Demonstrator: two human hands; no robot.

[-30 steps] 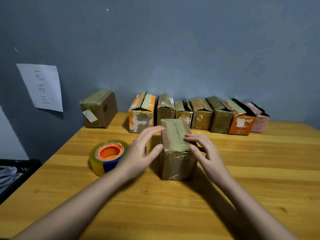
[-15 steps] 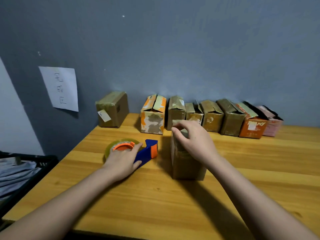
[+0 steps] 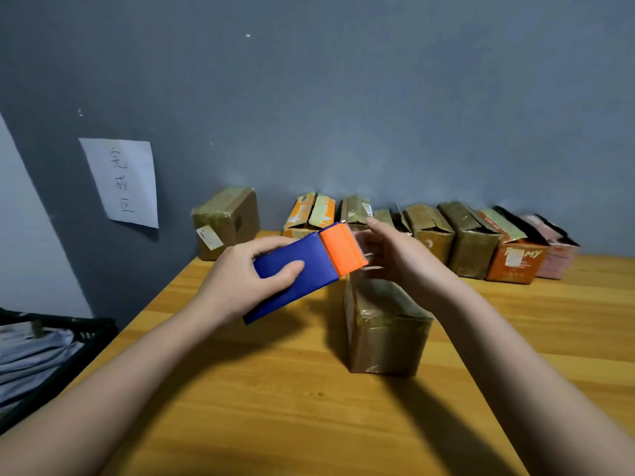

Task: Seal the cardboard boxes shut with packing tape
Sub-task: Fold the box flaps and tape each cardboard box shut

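- Our left hand (image 3: 240,283) grips the tape dispenser (image 3: 302,266), fingers curled over its top edge and the thumb pressed on the blue face; the orange cutter end points toward the brown box.
- Our right hand (image 3: 395,259) hovers at that orange end with fingers loosely curled. It seems to be reaching for the tape's free end, but blur keeps us from telling whether it pinches anything.
- Landmark: the brown box (image 3: 386,324) standing upright on the wooden bench (image 3: 275,407). The dispenser is in the air just above and to the left of the box's top. Our right hand is above the box's far top edge.
- The box top is glossy with tape already; we cannot tell whether its flaps are fully closed.
- Risk, as we judge it: the serrated cutter sits close to our right fingertips, so a hurried pull could nick them.
- Risk: if the tape end has stuck back on the roll, we may fumble or tear off a narrow sliver.
- Risk: nothing steadies the tall, narrow box, so a pull on tape stuck to its top could tip or slide it.
- Risk: a loose strip could fold onto itself or land crooked, leaving the seam partly open.
- Behind the brown box, a row of boxes (image 3: 477,238) lines the wall, several with flaps raised and, by our reckoning, waiting for tape.
- Far left of the brown box, one box (image 3: 225,223) stands apart under a paper sign (image 3: 120,182).
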